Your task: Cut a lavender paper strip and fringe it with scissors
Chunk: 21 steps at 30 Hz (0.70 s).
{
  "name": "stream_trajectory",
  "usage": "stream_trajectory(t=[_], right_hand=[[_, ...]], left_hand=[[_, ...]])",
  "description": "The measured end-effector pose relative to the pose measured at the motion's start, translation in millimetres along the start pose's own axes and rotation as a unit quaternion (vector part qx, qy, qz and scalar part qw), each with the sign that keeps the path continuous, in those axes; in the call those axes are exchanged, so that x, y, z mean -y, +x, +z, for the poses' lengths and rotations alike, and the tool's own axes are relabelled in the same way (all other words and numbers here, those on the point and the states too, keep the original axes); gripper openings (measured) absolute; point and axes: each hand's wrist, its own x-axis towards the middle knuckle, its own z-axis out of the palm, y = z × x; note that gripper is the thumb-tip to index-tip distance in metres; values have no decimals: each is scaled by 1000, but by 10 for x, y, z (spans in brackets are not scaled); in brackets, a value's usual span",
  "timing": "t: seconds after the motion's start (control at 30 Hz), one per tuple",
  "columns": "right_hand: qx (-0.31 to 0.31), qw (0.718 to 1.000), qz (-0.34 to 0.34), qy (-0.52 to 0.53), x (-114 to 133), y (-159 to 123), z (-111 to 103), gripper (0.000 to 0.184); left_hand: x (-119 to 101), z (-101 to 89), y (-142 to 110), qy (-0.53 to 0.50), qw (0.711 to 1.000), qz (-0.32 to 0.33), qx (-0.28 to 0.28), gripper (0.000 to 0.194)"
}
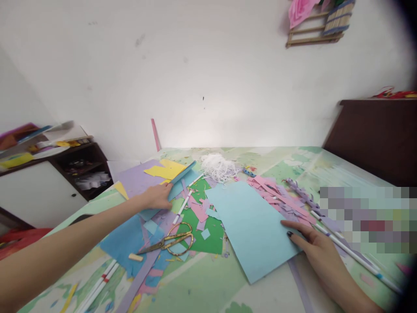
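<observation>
A light blue sheet of paper (252,226) lies at the middle right of the table. My right hand (314,245) grips its right edge, with the thumb and index finger on top. Across the table, my left hand (159,197) is closed on the edge of a folded blue paper (182,174); part of the grip is hidden. Gold-handled scissors (179,239) rest between the hands, on blue paper (122,239) and green paper (208,239). Several paper scraps are strewn around them.
Farther back are a heap of white string (218,167), yellow paper (169,169) and purple paper (138,176). Pink strips (276,195) and a white marker (352,256) lie on the right. More white markers (100,284) are at front left. A dark cabinet (374,134) stands beyond the right edge.
</observation>
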Motion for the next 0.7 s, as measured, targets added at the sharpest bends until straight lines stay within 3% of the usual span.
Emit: stream_trajectory(t=[0.27,0.43,0.5,0.7], right_hand=[[-3,1000,-17,1,-6,-19,22,38],[-1,1000,-15,4,-10,-19,30,39],[3,1000,-18,3,-6,-22,31,39],[6,1000,-20,-14,30,-49,18,39]], left_hand=[[-96,31,12,6,999,25,-46,54],[140,-49,52,-69,984,101,-127,59],[247,-50,64,-83,980,99,-149,57],[356,32,113,-93,981,99,-138,37]])
